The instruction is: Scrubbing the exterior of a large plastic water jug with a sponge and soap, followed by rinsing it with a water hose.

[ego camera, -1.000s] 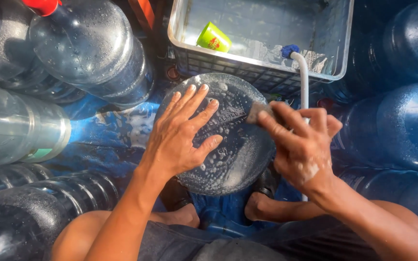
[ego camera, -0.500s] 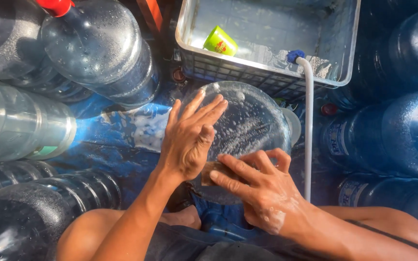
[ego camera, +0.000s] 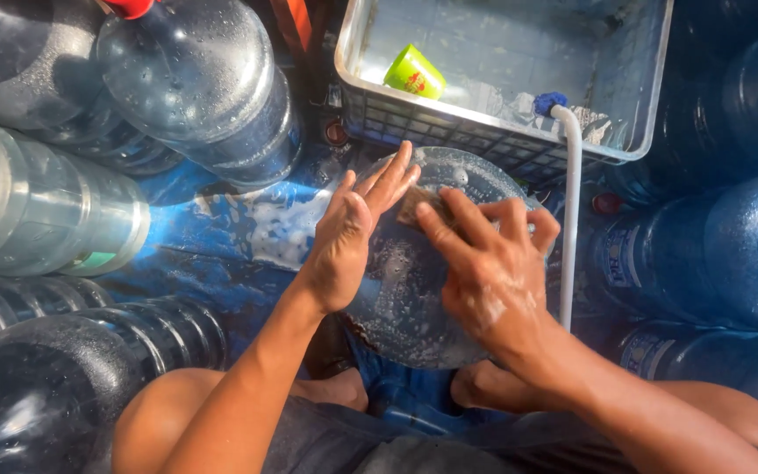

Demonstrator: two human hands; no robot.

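Head view, thing in hand: a big clear water jug (ego camera: pixel 405 298) stands base-up at the centre of the frame, between the person's knees, its round bottom wet and soapy.
Left hand: the left hand (ego camera: pixel 348 237) lies open, fingers straight and together, its palm pressed against the left side of the jug's base to steady it.
Right hand: the right hand (ego camera: pixel 493 272) curls over a small brown scrub pad (ego camera: pixel 418 206), fingers gripping it against the upper part of the base.
Doing the step well: I judge the scrubbing goes best with the pad kept flat, worked in overlapping circles out to the rim, while the open hand holds the jug from turning; suds make the plastic slippery, so firm, even pressure matters.
Basket: one grey plastic basket (ego camera: pixel 484 132) sits at the upper middle to upper right of the frame, just behind the jug.
Cup: one small green cup (ego camera: pixel 414 72) lies tilted inside the basket.
Hose: one white hose (ego camera: pixel 569 228) with a blue end runs from the basket's rim down the right side of the jug.
Other jugs: about four lie at the left of the frame (ego camera: pixel 195 88), and about three blue ones at the right (ego camera: pixel 730 254); the edges cut some off, so the count is not exact.
Floor: the blue floor (ego camera: pixel 212 254) is wet, with foam at centre left.
Feet: two bare feet show below the jug (ego camera: pixel 484 386).
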